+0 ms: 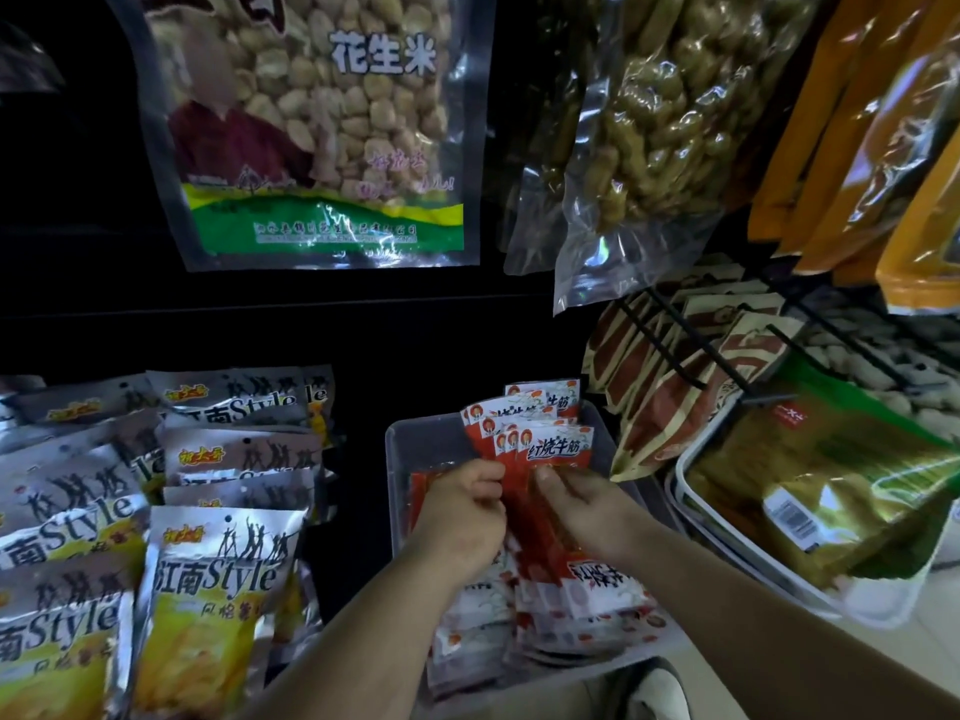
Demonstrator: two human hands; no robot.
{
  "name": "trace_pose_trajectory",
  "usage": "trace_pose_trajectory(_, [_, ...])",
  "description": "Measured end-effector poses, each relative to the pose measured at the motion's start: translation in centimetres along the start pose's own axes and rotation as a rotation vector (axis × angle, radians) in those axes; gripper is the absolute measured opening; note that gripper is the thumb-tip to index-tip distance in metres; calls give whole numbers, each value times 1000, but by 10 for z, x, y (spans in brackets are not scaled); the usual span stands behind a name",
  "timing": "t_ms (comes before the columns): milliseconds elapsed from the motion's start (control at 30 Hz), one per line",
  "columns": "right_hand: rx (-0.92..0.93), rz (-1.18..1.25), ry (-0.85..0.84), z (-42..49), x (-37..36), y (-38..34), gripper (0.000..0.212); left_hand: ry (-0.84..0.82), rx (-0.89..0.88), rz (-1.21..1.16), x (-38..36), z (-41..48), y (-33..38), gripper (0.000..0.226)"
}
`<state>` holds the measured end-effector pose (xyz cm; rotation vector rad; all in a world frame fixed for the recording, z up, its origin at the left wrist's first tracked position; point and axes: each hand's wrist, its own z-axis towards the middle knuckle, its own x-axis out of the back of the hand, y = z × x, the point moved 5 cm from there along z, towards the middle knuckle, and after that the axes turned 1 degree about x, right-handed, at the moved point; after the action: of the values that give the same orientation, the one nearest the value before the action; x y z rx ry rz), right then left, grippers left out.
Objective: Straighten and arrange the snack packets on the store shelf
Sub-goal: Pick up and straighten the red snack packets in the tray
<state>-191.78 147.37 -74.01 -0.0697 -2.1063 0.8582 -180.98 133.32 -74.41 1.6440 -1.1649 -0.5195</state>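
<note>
Red packets (540, 444) stand fanned in the clear bin (397, 449); my left hand (462, 511) and right hand (582, 506) both grip them, fingers curled tight around their lower halves.

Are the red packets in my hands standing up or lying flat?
Standing: left hand and right hand grip the packets on end, tops fanned upward.

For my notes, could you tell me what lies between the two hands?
Head view: a fanned bunch of red packets sits between the left hand and right hand, held by both.
</note>
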Motion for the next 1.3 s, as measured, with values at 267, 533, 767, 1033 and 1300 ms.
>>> trace_pose_trajectory(267, [27,-236,165,69,-1,-7,68,101,-29,-15,10,8,-1,42])
trace_pose_trajectory(533, [114,-328,475,61,11,-15,13,96,-50,4,17,5,4,42])
trace_pose_trajectory(767, [218,-226,457,44,27,-30,37,91,-108,17,24,-4,17,36])
trace_pose_trajectory(1033, [413,159,317,-16,50,-84,10,31,-256,-33,23,-16,42,42])
trace_pose_trajectory(1300, [301,263,541,-77,59,-65,22,52,-266,-173,28,-40,63,18])
